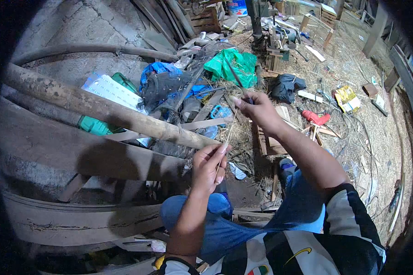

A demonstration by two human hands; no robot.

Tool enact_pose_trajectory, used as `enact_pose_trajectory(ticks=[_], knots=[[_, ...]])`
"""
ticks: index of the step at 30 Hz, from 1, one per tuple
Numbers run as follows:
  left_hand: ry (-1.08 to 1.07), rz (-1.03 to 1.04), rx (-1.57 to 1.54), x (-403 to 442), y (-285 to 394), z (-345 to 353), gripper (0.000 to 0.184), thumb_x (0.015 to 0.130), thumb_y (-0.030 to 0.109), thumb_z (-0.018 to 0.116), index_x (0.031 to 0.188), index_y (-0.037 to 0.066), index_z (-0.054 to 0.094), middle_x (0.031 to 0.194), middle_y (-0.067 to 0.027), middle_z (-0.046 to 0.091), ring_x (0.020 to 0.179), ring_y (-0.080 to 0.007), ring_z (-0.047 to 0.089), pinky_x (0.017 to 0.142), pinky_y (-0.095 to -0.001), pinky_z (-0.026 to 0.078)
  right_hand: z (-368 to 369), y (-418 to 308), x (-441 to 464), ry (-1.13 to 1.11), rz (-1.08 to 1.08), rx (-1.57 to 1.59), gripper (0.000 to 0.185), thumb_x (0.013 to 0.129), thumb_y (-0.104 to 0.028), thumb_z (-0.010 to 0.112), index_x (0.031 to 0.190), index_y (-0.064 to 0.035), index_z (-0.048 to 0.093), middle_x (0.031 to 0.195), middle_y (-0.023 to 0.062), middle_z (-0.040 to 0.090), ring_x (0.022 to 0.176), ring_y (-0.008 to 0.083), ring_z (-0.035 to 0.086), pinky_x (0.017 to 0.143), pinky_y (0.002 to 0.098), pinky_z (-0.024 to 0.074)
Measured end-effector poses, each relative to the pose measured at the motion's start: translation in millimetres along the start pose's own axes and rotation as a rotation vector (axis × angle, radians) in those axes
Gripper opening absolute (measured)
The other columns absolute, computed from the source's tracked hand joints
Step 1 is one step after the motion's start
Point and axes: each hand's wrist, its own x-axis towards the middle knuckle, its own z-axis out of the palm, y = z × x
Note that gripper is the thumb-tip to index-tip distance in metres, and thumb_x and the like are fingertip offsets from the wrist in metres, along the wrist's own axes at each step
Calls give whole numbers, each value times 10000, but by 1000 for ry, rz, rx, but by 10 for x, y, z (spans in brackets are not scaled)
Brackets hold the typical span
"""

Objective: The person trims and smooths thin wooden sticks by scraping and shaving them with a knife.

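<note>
My left hand (209,167), at the centre, is closed in a pinch on a thin pale strip (229,134), whose lower part runs down past my fingers. Higher up and to the right, my right hand (257,110) is closed around a dark, slender tool (234,73) that points up and to the left. The strip rises from my left hand toward my right hand; whether the right fingers also hold it, I cannot tell. Just left of my left hand ends a thick wooden pole (96,107).
Wooden boards (78,158) lie at the left. Beyond my hands are a green plastic bag (236,66), a blue cloth (158,71) and a black bag (287,87). A red drill (314,117) with a cable lies on the littered ground at the right, near a yellow packet (346,98).
</note>
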Motion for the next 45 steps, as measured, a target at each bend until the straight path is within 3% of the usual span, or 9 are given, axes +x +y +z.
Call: enact_pose_trajectory(ticks=[2, 4, 7, 10, 14, 20, 32, 40, 45], knots=[[12, 11, 61, 18, -21, -20, 260, 1000, 193, 591, 1102, -34, 664, 595, -8, 532, 317, -59, 358, 310, -225, 299, -48, 48, 31, 10, -29, -16, 333, 976, -358, 648, 849, -54, 603, 689, -62, 488, 613, 59, 395, 547, 269, 315], [16, 73, 65, 36, -37, -51, 261, 999, 180, 592, 1127, -36, 664, 572, -3, 516, 319, -59, 355, 312, -225, 296, -38, 2, -3, 174, -390, -481, 394, 969, -420, 612, 921, -31, 639, 695, 88, 624, 586, 252, 584, 555, 410, 428], [47, 102, -71, 27, 50, -19, 255, 999, 168, 590, 1124, -41, 668, 549, 0, 504, 319, -62, 350, 310, -223, 293, 92, -131, -217, 173, -361, -576, 337, 983, -402, 561, 966, -70, 612, 782, 176, 653, 702, 392, 645, 613, 500, 470], [69, 134, -85, 34, 85, -60, 252, 1001, 161, 584, 1117, -46, 669, 539, 3, 500, 317, -62, 344, 307, -219, 293, 201, -297, -412, -17, -462, -839, 245, 973, -345, 552, 980, -105, 597, 845, 168, 669, 784, 421, 647, 644, 530, 493], [85, 154, -84, 33, 61, -124, 248, 999, 160, 588, 1107, -46, 673, 525, 4, 496, 316, -63, 343, 305, -219, 296, 295, -259, -541, -147, -584, -960, 215, 932, -307, 611, 1010, -110, 644, 830, 139, 647, 746, 364, 653, 603, 480, 493], [139, 237, 22, 18, 46, -87, 221, 979, 168, 640, 1075, -18, 712, 539, 39, 485, 381, -21, 363, 343, -201, 279, 174, -239, -413, 12, -552, -1059, 195, 910, -292, 630, 1008, -136, 693, 824, 105, 670, 698, 351, 661, 562, 458, 503], [229, 340, 240, 38, 7, -74, 239, 945, 166, 687, 1093, -20, 718, 565, 56, 497, 397, -13, 346, 363, -195, 235, 251, -302, -429, -37, -476, -1061, 306, 964, -399, 550, 860, -142, 677, 771, 96, 677, 682, 350, 676, 555, 489, 516], [200, 308, 287, -28, -10, -96, 236, 951, 174, 683, 1089, -13, 723, 565, 58, 497, 411, -6, 352, 369, -201, 238, 81, -200, -248, 70, -455, -1067, 224, 938, -347, 605, 945, -147, 704, 770, 118, 668, 681, 355, 660, 561, 474, 504], [199, 293, 238, -3, 71, -47, 230, 954, 168, 677, 1085, -15, 725, 556, 63, 489, 406, -6, 348, 370, -203, 237, 287, -188, -444, -14, -470, -1012, 307, 968, -387, 571, 852, -123, 677, 749, 147, 663, 675, 370, 652, 569, 498, 492]])
